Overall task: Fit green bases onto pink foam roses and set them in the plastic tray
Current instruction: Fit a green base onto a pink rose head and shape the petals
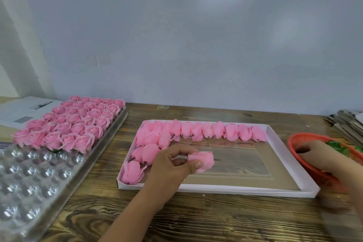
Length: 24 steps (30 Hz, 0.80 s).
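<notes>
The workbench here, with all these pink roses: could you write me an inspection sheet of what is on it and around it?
Surface: wooden table, dark grain.
Job's things: plastic tray at left, far cups filled with upright roses, near cups bare; white box holding loose roses lying on their sides; red basket with green bases.
Clutter: papers far left; grey stack far right.
Grippers: left hand pinches one rose over the box; right hand reaches into the basket, grasp hidden.
Cables: nothing seen.
Surroundings: pale wall.
</notes>
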Each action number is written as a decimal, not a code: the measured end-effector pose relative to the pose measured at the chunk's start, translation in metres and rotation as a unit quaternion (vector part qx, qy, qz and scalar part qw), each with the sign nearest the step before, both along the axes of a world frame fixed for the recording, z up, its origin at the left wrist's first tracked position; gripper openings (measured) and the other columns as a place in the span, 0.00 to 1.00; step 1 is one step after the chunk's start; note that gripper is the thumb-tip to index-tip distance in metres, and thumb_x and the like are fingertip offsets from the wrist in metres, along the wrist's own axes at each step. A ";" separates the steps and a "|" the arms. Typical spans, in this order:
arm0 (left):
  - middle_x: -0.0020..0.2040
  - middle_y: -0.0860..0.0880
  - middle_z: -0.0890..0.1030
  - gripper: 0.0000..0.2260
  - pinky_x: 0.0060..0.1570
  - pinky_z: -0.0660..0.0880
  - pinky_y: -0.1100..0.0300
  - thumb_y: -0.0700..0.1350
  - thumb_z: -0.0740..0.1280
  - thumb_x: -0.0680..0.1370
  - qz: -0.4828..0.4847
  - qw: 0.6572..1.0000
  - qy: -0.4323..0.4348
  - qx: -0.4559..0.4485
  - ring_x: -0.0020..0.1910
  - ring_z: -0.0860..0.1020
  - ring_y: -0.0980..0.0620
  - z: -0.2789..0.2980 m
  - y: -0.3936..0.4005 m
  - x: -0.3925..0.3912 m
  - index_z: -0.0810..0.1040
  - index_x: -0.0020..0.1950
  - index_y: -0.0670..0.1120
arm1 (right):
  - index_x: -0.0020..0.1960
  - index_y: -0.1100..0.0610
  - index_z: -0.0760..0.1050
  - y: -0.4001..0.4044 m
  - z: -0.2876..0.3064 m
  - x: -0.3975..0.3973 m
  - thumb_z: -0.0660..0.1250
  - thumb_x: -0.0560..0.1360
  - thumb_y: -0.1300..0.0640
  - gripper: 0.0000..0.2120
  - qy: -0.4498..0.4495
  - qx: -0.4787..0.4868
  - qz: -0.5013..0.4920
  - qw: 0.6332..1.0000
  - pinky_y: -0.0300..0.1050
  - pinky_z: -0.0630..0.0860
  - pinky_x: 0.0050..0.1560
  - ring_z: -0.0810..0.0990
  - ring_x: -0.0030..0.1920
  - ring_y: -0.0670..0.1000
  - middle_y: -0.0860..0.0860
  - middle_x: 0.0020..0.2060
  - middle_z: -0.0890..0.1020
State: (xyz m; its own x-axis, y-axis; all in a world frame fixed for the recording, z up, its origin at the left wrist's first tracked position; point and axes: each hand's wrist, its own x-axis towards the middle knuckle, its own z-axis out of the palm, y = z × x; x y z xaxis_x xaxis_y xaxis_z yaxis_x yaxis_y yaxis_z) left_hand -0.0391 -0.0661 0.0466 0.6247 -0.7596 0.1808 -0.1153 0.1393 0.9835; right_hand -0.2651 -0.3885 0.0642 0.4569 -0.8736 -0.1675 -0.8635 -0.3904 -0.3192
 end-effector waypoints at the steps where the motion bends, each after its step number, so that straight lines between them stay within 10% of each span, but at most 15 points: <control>1: 0.47 0.51 0.86 0.12 0.45 0.80 0.62 0.37 0.77 0.72 0.000 1.000 0.001 0.001 0.46 0.84 0.53 0.000 0.000 0.000 0.86 0.46 0.55 | 0.56 0.51 0.82 -0.003 -0.003 -0.002 0.65 0.79 0.57 0.09 0.006 0.001 0.006 1.000 0.54 0.76 0.58 0.80 0.52 0.55 0.52 0.52 0.84; 9: 0.47 0.51 0.87 0.12 0.42 0.80 0.64 0.37 0.77 0.72 0.001 1.000 0.014 -0.010 0.45 0.85 0.54 0.001 0.001 0.000 0.86 0.46 0.54 | 0.48 0.49 0.79 -0.013 -0.007 -0.009 0.67 0.77 0.48 0.05 0.012 -0.072 -0.018 0.997 0.42 0.73 0.32 0.81 0.37 0.50 0.48 0.39 0.82; 21: 0.47 0.51 0.87 0.11 0.43 0.80 0.63 0.41 0.78 0.70 0.007 1.000 0.019 -0.008 0.47 0.85 0.52 0.001 0.001 0.001 0.86 0.47 0.56 | 0.56 0.56 0.82 -0.028 -0.010 -0.017 0.63 0.73 0.69 0.16 -0.001 -0.097 -0.077 0.992 0.42 0.69 0.29 0.76 0.33 0.49 0.57 0.52 0.83; 24: 0.47 0.51 0.87 0.11 0.43 0.80 0.64 0.40 0.78 0.71 0.009 1.000 0.020 -0.004 0.47 0.85 0.53 0.001 0.001 0.001 0.86 0.47 0.56 | 0.47 0.54 0.83 -0.031 -0.013 -0.019 0.66 0.71 0.68 0.12 0.000 -0.150 -0.107 0.983 0.40 0.66 0.25 0.73 0.29 0.48 0.53 0.35 0.80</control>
